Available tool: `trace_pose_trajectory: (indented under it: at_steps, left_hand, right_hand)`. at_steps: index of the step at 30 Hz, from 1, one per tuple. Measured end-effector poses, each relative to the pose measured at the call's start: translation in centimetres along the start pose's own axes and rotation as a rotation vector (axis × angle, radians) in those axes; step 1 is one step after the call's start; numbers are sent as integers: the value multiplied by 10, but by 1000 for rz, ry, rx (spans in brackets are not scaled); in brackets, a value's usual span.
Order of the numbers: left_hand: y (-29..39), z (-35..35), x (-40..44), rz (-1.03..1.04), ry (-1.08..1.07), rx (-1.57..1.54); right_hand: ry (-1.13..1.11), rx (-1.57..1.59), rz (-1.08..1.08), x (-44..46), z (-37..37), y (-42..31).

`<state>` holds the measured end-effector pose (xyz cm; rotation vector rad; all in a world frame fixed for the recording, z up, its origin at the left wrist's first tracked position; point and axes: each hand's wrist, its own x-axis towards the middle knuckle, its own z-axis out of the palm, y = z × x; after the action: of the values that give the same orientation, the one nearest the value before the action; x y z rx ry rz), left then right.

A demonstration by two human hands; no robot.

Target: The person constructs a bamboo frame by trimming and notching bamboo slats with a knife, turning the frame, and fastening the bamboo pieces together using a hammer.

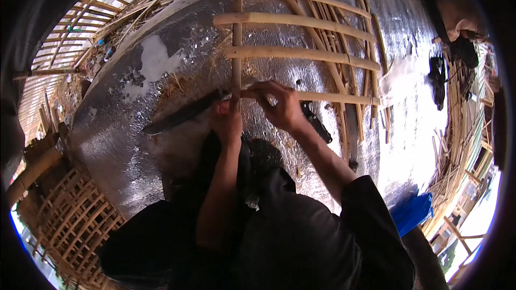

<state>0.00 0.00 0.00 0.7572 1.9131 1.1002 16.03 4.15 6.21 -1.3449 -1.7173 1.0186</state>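
Over silvery sheeting (115, 147), both hands (282, 108) pinch the near corner of a bamboo frame (306, 55) stretching beyond them.

Silvery sheet (403, 129): blown-out glare right, dimmer left
Dark clothing (301, 239): sunk in shadow
View edges: black, fisheye-bent

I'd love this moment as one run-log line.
left hand: gripping bamboo upright | right hand: on nearest crossbar | dark blade: beside left hand
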Motion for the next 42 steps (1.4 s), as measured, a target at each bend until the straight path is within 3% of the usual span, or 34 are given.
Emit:
trace_pose_trajectory:
  at_steps: [2,3,5,8,11,13,15,19,26,29,31,32,35,37,39,42]
  left_hand:
    - [-4,-2,-11,-9,-15,-34]
    - [-1,24,31,139,-11,-39]
    - [-18,5,24,236,-2,164]
    - [-30,-1,12,163,-47,98]
    - [-12,9,-5,264,25,-178]
    - [-22,6,-4,422,31,-45]
    - [-27,11,-6,507,101,-42]
    - [4,7,-12,451,124,36]
    - [0,12,-10,424,154,-15]
    - [4,10,-4,592,173,162]
    - [4,10,-8,331,83,23]
    - [5,13,-7,203,45,-45]
    - [11,16,-9,153,66,-50]
    - [-7,25,-5,195,82,-87]
    - [-13,24,-6,237,78,-172]
    - [0,15,-7,314,98,-50]
  right_hand:
    - [12,87,-45,3,11,-1]
    - [73,-3,-185,43,9,15]
    - [117,-42,-228,29,24,20]
    - [43,-36,-70,25,22,5]
    - [0,-15,39,27,21,-1]
    - [-53,-137,35,28,22,-1]
    - [-62,-131,-115,28,24,0]
    - [-76,-142,-62,25,24,7]
    - [-40,-177,-56,24,33,5]
    - [20,-103,12,12,19,4]
    - [136,11,102,-16,-8,-4]
    - [155,-114,136,-38,-26,-3]
    - [259,-554,205,-100,-82,15]
    - [207,-695,272,-141,-114,49]
    - [197,-640,363,-164,-126,69]
    - [252,-545,505,-177,-136,73]
